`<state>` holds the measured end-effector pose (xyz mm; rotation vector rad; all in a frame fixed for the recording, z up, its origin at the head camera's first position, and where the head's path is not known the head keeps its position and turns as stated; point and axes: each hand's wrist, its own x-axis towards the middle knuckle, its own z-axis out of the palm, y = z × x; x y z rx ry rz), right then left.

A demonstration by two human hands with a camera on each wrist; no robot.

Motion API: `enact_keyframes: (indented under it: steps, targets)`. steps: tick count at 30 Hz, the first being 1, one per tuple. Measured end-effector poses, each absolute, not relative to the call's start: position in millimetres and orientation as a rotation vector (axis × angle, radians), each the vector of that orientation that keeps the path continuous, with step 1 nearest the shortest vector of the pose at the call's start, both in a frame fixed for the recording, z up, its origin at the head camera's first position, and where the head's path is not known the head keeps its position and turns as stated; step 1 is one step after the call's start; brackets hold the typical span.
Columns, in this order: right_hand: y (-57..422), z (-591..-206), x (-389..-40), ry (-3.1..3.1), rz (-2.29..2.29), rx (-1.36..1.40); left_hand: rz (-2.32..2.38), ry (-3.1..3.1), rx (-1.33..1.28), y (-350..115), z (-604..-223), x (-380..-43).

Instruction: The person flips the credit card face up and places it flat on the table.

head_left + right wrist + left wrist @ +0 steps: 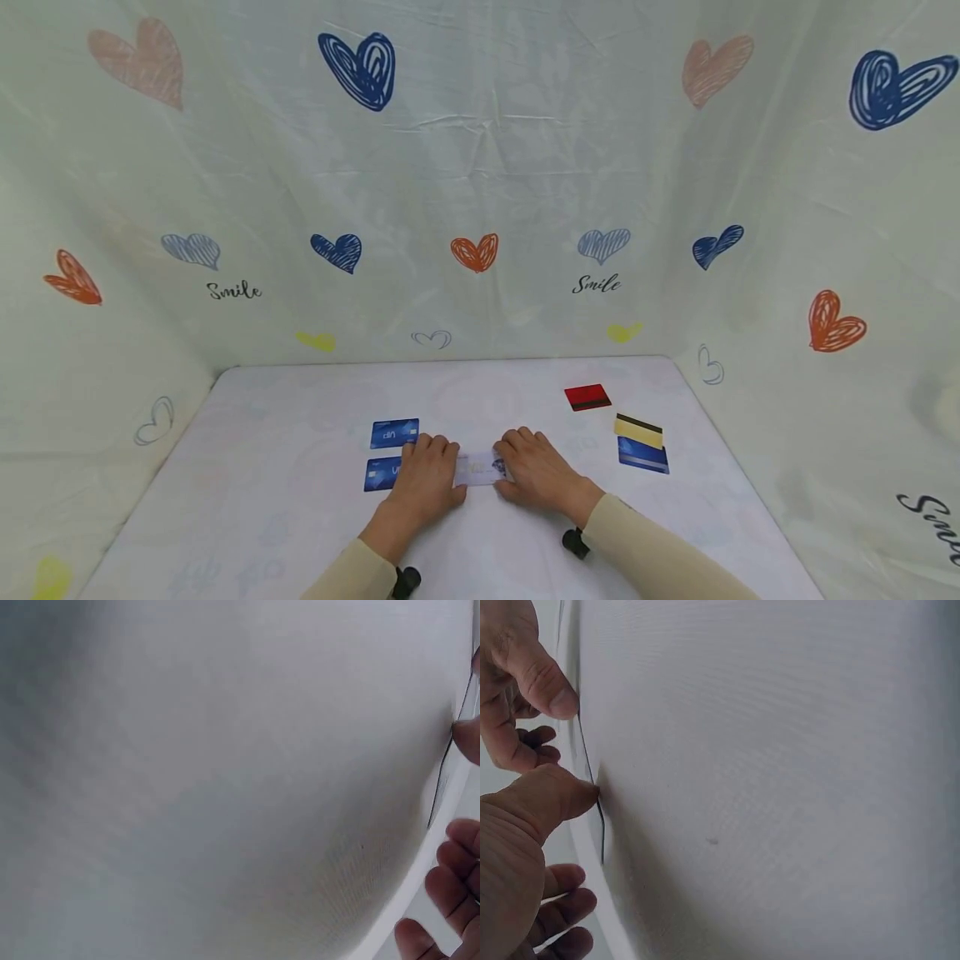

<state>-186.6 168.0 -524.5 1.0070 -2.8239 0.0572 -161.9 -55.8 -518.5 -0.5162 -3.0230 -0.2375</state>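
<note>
Even pressure, both ends

At lower centre, the left hand [426, 479] and right hand [542, 475] pinch opposite ends of the pale card [477, 469] — best gripped lightly and kept level, left knuckles clear of the lower blue card [381, 474].

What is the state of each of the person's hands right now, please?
Left hand: closed, holding the left end of the pale card.
Right hand: closed, holding the right end of the same pale card.
</note>
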Motion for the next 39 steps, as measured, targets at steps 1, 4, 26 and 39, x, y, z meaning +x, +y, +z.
enact_keyframes:
  steps: [1, 4, 26, 39]
  targets:
    - [168, -525, -186, -2.83, 0.046, 0.999, -0.238, -3.023, -0.514, -56, -518, -161]
    - [168, -523, -181, -2.861, 0.003, 0.982, -0.213, -3.012, -0.563, -56, -517, -155]
    - [151, -523, -175, -2.962, -0.088, 1.142, -0.119, -3.134, -0.801, -64, -525, -150]
    - [128, -522, -203, -3.047, -0.105, 1.056, -0.119, -3.162, -0.684, -72, -524, -174]
